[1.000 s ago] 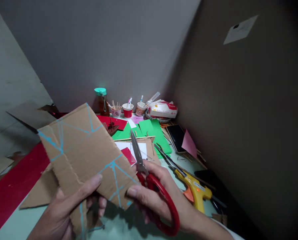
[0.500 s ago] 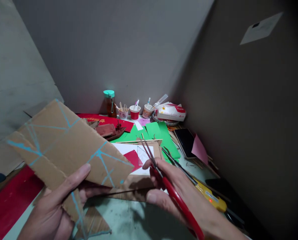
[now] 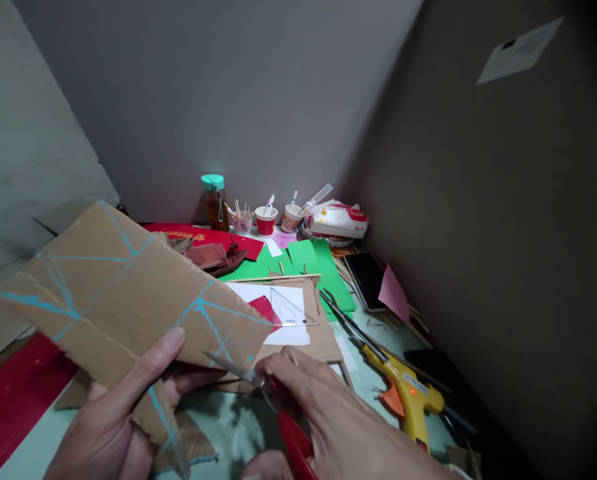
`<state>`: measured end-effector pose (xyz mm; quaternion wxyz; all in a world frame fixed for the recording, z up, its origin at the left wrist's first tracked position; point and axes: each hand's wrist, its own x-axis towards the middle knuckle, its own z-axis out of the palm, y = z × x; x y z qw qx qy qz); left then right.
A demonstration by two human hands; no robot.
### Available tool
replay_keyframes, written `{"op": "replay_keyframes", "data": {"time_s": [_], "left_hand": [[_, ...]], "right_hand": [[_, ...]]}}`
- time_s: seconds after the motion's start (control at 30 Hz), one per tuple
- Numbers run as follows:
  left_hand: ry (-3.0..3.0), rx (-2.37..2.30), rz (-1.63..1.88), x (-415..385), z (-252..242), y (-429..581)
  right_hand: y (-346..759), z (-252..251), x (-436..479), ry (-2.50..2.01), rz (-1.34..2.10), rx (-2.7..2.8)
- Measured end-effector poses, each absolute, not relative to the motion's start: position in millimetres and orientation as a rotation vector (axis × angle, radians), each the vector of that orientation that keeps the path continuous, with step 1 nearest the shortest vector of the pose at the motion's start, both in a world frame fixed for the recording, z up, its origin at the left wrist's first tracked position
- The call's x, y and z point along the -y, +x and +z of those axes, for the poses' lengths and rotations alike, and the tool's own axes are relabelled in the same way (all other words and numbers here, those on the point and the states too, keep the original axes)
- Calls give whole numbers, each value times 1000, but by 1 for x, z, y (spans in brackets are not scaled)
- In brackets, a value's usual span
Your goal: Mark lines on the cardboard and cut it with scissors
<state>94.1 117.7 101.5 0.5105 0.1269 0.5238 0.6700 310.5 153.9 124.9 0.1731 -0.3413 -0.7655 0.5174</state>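
My left hand (image 3: 123, 407) grips a piece of brown cardboard (image 3: 113, 293) marked with light blue lines, its thumb lying on top. A narrow cardboard strip with a blue line hangs below that hand. Red-handled scissors (image 3: 298, 443) are in my right hand (image 3: 318, 413), closed round the handles. Their metal blades point left, with the tips over the lower right part of the cardboard. Whether the blades touch it, I cannot tell. A triangular cardboard scrap (image 3: 198, 440) lies on the table beside my left hand.
A yellow glue gun (image 3: 408, 390) lies at the right, near a phone (image 3: 365, 280). Behind are a clear set square (image 3: 291, 313), green paper (image 3: 303, 257), a model boat (image 3: 231, 260), cups (image 3: 267, 221) and a bottle (image 3: 214, 203).
The scissors have swung down and left, from pointing upward to lying over the cardboard's lower right. My right hand has turned with them. The view has shifted slightly.
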Motion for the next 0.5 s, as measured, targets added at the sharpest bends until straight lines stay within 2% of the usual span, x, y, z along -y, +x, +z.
{"op": "replay_keyframes", "data": {"time_s": [0.5], "left_hand": [[273,-1219,1659,-127,99,115]], "right_hand": [[309,128,-153,-888,1409,2142]]}}
